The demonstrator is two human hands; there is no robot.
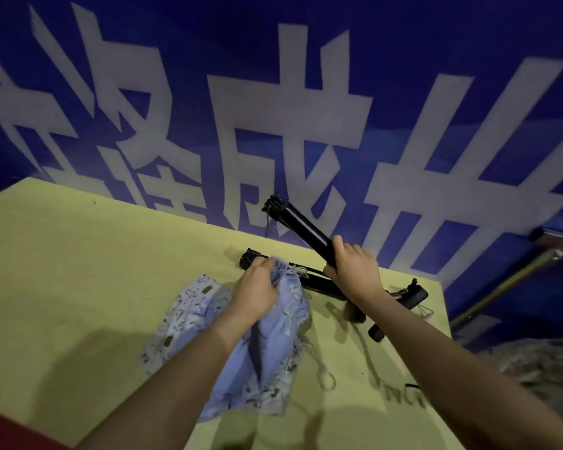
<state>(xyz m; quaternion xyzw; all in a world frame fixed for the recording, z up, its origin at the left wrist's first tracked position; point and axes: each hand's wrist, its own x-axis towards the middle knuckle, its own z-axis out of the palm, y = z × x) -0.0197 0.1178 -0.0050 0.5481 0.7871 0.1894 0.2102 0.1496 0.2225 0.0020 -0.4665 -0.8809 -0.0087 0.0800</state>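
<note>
A light blue drawstring bag printed with small figures lies on the yellow table. My left hand grips the bag's gathered mouth. A black folded tripod lies behind the bag, its dark end poking out just beyond my left fingers. My right hand grips a black tube and holds it tilted up to the left, its capped end with a cord above the table's far edge.
A blue banner with large white characters hangs right behind the table. More black parts and a short black piece lie at the table's right end. The bag's white cord loops on the tabletop. Crumpled material sits lower right.
</note>
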